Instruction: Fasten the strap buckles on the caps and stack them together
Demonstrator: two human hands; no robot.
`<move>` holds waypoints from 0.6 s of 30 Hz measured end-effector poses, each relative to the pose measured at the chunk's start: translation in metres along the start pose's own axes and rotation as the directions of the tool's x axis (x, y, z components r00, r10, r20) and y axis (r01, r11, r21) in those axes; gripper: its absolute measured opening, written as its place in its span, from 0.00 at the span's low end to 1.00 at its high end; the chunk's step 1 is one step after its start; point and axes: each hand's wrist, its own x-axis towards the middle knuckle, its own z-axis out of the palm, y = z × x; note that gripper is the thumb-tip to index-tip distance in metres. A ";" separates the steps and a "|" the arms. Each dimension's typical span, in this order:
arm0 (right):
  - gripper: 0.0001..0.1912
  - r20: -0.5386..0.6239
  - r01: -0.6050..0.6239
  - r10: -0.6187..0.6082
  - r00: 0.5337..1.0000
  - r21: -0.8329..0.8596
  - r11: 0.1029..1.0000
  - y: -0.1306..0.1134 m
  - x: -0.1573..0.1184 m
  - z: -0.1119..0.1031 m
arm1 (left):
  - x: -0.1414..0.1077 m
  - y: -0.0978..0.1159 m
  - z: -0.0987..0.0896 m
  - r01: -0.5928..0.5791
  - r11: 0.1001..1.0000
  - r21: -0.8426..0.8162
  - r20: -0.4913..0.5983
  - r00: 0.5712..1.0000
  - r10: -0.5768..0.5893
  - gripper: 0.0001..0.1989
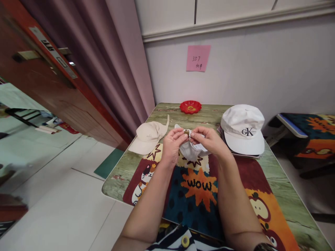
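Over the middle of the table I hold a white cap [188, 152] by its strap, where a small brass-coloured buckle [186, 132] shows between my fingers. My left hand [173, 142] pinches the strap on the buckle's left side. From the right, my right hand [206, 138] has thumb and fingertips closed on the strap close to the buckle. The cap hangs below and behind both hands, which partly cover it; a white label shows inside. To the left lies a beige cap [148, 136], its strap end sticking up. A white CK cap [244, 129] sits to the right.
A red scalloped dish [190, 107] stands at the table's back. The CK cap rests on a stack of flat items [252, 156], partly hidden. A colourful mat [193, 200] covers the table's front. A wooden door [68, 101] and purple curtain [123, 62] are at left.
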 end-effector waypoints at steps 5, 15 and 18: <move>0.11 -0.045 0.033 -0.041 0.998 -0.178 0.983 -0.001 0.002 0.005 | 0.000 -0.001 0.002 0.032 0.995 -0.097 -0.061 0.997 -0.038 0.18; 0.10 -0.080 -0.006 -0.001 0.997 -0.089 0.996 -0.004 0.000 0.005 | 0.000 0.001 -0.002 -0.027 0.999 -0.044 -0.070 0.997 0.024 0.18; 0.08 -0.082 0.003 -0.013 0.997 -0.120 0.993 -0.004 -0.001 0.003 | 0.000 0.002 -0.003 -0.034 0.998 -0.051 -0.088 0.996 0.030 0.18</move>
